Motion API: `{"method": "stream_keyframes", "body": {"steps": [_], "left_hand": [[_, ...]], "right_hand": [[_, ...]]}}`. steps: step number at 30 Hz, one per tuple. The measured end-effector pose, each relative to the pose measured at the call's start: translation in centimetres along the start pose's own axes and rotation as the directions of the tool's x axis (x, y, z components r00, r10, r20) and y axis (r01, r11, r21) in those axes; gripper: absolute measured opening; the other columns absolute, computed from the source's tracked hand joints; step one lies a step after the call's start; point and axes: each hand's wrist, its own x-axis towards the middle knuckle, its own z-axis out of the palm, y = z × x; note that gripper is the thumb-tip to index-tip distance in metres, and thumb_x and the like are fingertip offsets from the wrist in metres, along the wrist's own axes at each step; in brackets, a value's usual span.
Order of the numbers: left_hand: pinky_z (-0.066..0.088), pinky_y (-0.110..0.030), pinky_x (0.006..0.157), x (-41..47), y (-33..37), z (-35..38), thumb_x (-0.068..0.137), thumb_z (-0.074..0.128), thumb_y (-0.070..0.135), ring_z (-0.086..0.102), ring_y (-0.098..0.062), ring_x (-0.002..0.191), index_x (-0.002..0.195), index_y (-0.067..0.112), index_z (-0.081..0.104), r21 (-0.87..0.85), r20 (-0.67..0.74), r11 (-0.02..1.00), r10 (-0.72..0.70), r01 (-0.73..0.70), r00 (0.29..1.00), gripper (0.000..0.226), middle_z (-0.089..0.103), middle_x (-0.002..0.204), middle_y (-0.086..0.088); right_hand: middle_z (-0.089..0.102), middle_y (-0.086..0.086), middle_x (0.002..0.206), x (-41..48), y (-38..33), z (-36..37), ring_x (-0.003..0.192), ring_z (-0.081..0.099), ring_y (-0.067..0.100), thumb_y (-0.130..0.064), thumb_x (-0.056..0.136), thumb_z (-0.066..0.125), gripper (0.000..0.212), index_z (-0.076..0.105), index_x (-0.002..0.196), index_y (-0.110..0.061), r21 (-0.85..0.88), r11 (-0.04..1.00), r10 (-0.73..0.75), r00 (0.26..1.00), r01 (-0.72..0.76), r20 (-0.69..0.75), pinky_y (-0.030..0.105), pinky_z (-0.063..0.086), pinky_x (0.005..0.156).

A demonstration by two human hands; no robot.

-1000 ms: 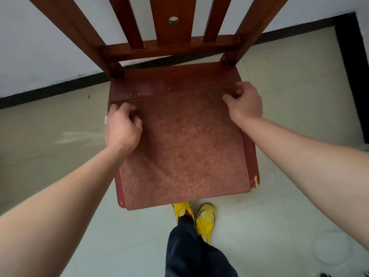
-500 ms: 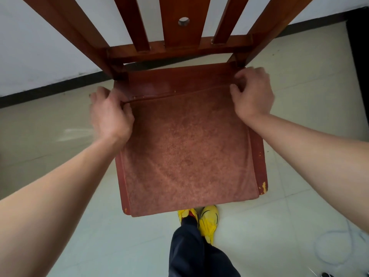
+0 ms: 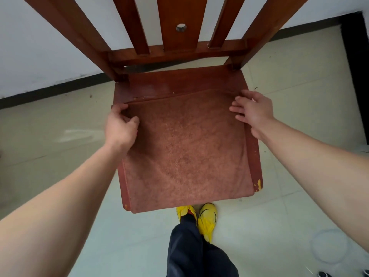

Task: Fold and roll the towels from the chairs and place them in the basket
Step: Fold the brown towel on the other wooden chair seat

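A reddish-brown towel (image 3: 185, 148) lies flat on the seat of a dark red wooden chair (image 3: 179, 82), covering most of it and reaching the front edge. My left hand (image 3: 120, 126) pinches the towel's far left corner, fingers curled on the cloth. At the far right corner my right hand (image 3: 252, 111) lies with its fingers straight and spread, resting on the towel's edge. No basket is in view.
The chair's slatted back (image 3: 175, 25) rises close in front, near a white wall with a black skirting. The floor is pale tile. My legs and yellow shoes (image 3: 206, 216) stand just before the seat. A faint round clear lid-like thing (image 3: 329, 246) lies at the lower right.
Both hands have come back a little from the seat's rear. My right hand has let go of the corner and its fingers are now straight; the left still pinches its corner.
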Motion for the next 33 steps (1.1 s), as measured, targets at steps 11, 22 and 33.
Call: {"method": "stream_keyframes", "body": {"steps": [11, 22, 33], "left_hand": [[0.050, -0.029, 0.052, -13.3, -9.5, 1.6, 0.087, 0.060, 0.006, 0.060, -0.020, 0.057, 0.082, 0.013, 0.055, 0.007, 0.173, 0.969, -0.245, 0.248, 0.954, 0.010, 0.066, 0.076, -0.012], [0.048, -0.043, 0.096, -17.6, -15.9, 1.0, 0.077, 0.079, 0.032, 0.053, -0.023, 0.107, 0.139, 0.014, 0.038, -0.440, 0.123, 0.658, -0.630, 0.611, 0.767, 0.077, 0.051, 0.124, -0.004], [0.042, -0.036, 0.093, -17.0, -18.3, 2.5, 0.080, 0.074, 0.034, 0.043, -0.022, 0.127, 0.125, 0.022, 0.051, -0.419, 0.364, 0.683, -0.477, 0.598, 0.800, 0.052, 0.053, 0.132, 0.001]], "right_hand": [[0.071, 0.005, 0.071, -9.8, 12.4, -2.4, 0.056, 0.066, 0.012, -0.008, 0.087, 0.064, 0.015, 0.067, 0.075, -0.016, -0.247, 0.962, 0.143, 0.985, -0.115, 0.097, 0.012, 0.043, 0.045], [0.063, 0.006, 0.103, -11.3, 19.2, -8.3, 0.099, 0.063, 0.020, -0.005, 0.079, 0.063, 0.023, 0.061, 0.101, -0.010, -0.066, 0.855, 0.514, 0.857, -0.515, -0.024, 0.033, 0.052, 0.064], [0.056, 0.002, 0.131, -10.4, 20.9, -8.0, 0.121, 0.051, 0.021, -0.009, 0.078, 0.071, 0.032, 0.059, 0.105, -0.020, 0.046, 0.832, 0.521, 0.808, -0.552, 0.275, 0.039, 0.050, 0.076]]}}
